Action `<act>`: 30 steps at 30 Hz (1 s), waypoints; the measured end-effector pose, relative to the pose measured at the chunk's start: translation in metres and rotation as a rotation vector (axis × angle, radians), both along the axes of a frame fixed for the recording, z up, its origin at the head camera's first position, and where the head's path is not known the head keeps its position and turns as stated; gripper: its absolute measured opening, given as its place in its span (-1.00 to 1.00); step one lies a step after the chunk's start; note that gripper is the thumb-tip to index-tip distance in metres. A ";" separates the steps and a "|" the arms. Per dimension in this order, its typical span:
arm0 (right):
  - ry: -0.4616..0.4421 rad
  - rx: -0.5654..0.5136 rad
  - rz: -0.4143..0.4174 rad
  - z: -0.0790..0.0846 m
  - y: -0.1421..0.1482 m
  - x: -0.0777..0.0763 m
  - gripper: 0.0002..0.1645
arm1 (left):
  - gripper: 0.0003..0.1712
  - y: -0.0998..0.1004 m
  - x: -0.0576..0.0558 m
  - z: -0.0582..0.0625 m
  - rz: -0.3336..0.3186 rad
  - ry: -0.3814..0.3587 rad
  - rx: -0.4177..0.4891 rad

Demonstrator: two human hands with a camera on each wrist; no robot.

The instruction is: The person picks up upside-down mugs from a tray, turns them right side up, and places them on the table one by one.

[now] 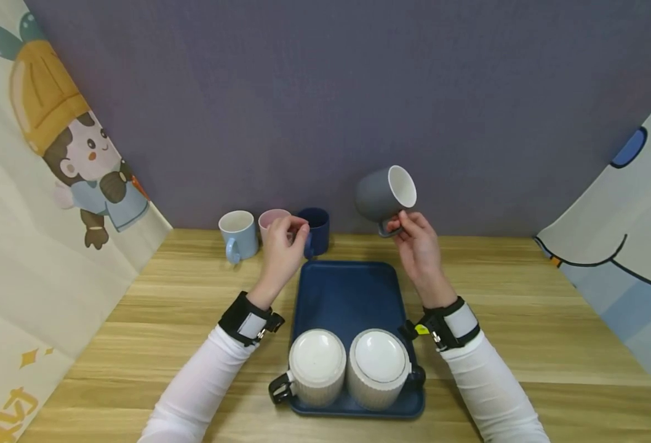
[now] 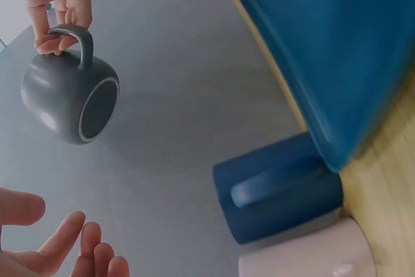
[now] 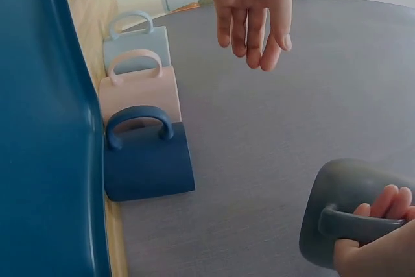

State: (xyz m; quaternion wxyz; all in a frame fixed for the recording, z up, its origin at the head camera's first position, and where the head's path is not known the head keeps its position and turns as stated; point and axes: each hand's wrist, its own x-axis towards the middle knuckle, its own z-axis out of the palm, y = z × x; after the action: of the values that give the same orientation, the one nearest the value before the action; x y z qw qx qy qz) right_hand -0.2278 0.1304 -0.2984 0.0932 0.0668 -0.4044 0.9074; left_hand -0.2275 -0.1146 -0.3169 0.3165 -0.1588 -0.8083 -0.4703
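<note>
My right hand (image 1: 421, 249) grips a dark grey mug (image 1: 378, 195) by its handle, holding it tilted in the air with its white inside facing right. My left hand (image 1: 282, 252) is raised in front of the row of mugs with nothing in it, fingers relaxed; in the head view it covers part of the pink mug (image 3: 144, 92). The dark blue mug (image 3: 152, 163) stands beside the pink one, and a light blue mug (image 1: 239, 232) is at the row's left end. Their handles face the tray side.
A dark blue tray (image 1: 347, 289) lies mid-table. At its near end, two ribbed beige mugs (image 1: 317, 369) with black handles stand upside down side by side, handles pointing outward. A grey panel (image 1: 325, 111) rises behind the wooden table (image 1: 165, 320); printed curtains hang on both sides.
</note>
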 end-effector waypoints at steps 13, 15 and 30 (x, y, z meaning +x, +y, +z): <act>-0.029 0.099 -0.032 -0.008 -0.009 -0.012 -0.68 | -0.85 -0.016 -0.001 -0.013 0.080 0.021 -0.050; -0.033 0.132 -0.048 -0.009 -0.011 -0.014 -0.70 | -0.85 -0.018 0.000 -0.015 0.083 0.019 -0.058; -0.110 0.332 -0.069 -0.024 -0.025 -0.028 -0.78 | -0.85 -0.033 0.008 -0.028 0.153 0.049 -0.135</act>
State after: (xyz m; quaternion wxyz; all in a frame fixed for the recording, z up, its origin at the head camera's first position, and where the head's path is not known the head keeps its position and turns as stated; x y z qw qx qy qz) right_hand -0.2561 0.1056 -0.3222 0.0899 0.0178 -0.5553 0.8266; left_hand -0.2198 -0.1472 -0.3444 0.3595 -0.1290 -0.8401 -0.3852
